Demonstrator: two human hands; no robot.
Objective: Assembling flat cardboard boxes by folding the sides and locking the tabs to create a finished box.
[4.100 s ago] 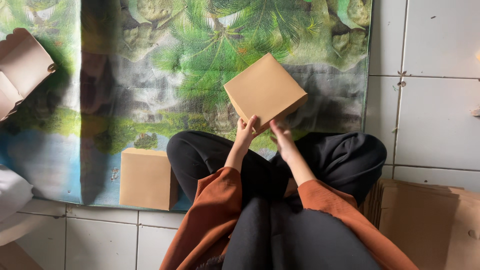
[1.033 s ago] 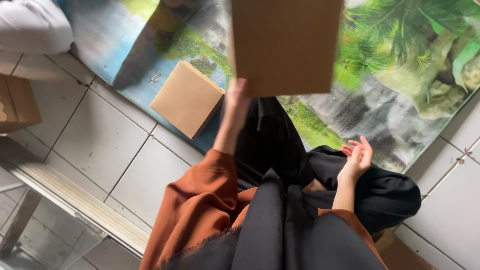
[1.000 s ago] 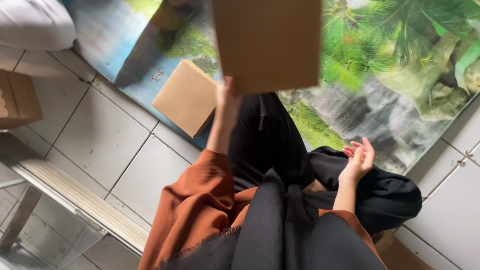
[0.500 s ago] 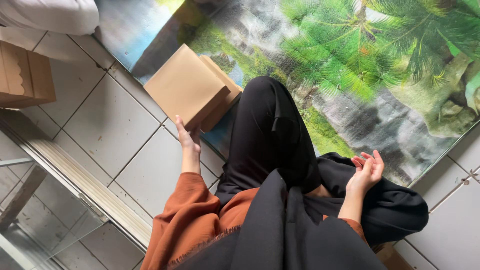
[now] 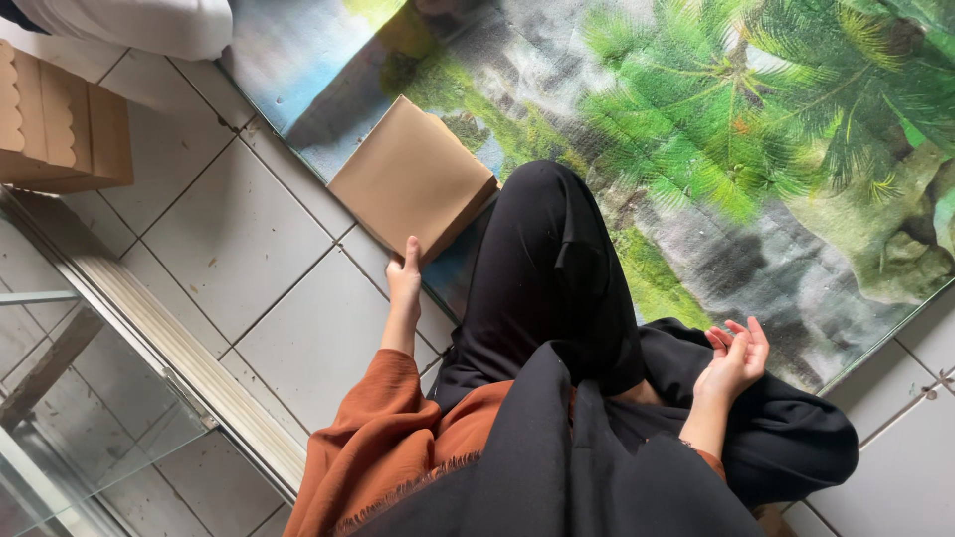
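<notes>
On the far left sits one brown box with wavy flaps [image 5: 62,127] on the tiled floor [image 5: 249,288]. Next to it, more to the middle, are two flat cardboard boxes [image 5: 410,177], one lying on top of the other. So there are three boxes in all. There is one big mat with palm trees [image 5: 696,129] painted on it, and two hands.

The stacked boxes lie at the edge of the mat, partly on the mat and partly over the floor tiles, just beside the person's black trouser knee [image 5: 542,259]. The left hand [image 5: 404,286] reaches out to the near corner of the stack. Its fingers [image 5: 411,255] are stretched out straight and loose, and the tips touch the front edge of the boxes. They are not wrapped around anything.

The top box is plain light brown, flat and square, with sharp corners and a smooth closed lid. The box under it peeks out a little on the right side.

Farther right, the right hand [image 5: 734,360] rests above the lap, palm up. Its fingers are half curled and hold nothing. An orange sleeve [image 5: 383,438] covers the left arm.
</notes>
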